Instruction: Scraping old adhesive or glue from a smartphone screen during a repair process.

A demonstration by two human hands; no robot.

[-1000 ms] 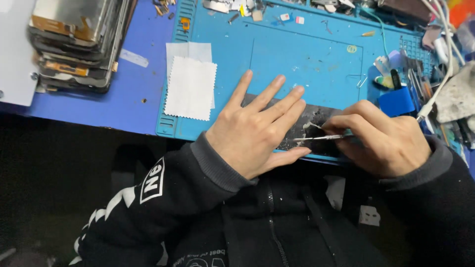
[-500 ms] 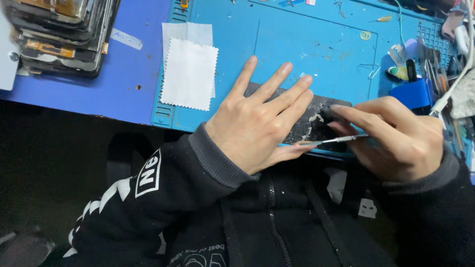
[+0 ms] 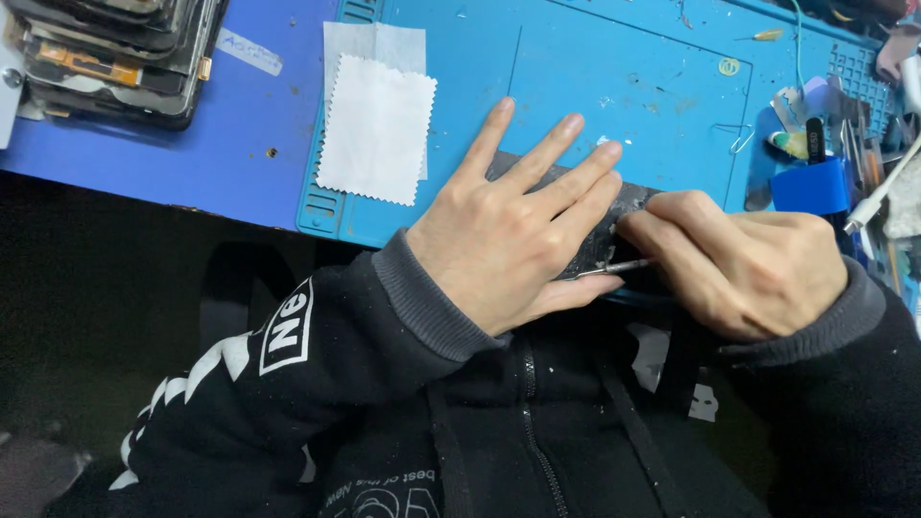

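Note:
My left hand [image 3: 513, 230] lies flat, fingers spread, pressing down on a dark phone panel [image 3: 624, 216] at the near edge of a blue work mat [image 3: 614, 86]. Most of the panel is hidden under that hand. My right hand [image 3: 748, 259] grips thin metal tweezers [image 3: 614, 269], whose tip points left and rests against the panel's near edge beside my left thumb. Pale flecks of residue show on the exposed part of the panel.
A white cloth [image 3: 374, 129] lies on the mat's left part. A stack of phone screens [image 3: 115, 53] sits at the far left on the blue table. Small tools and a blue holder [image 3: 811, 182] crowd the right edge, with a white cable [image 3: 883, 187] beside them.
The view has shifted slightly. My right hand has drawn closer to the left, and the tweezers' tip has moved in along the panel's near edge. My left hand stays pressed flat.

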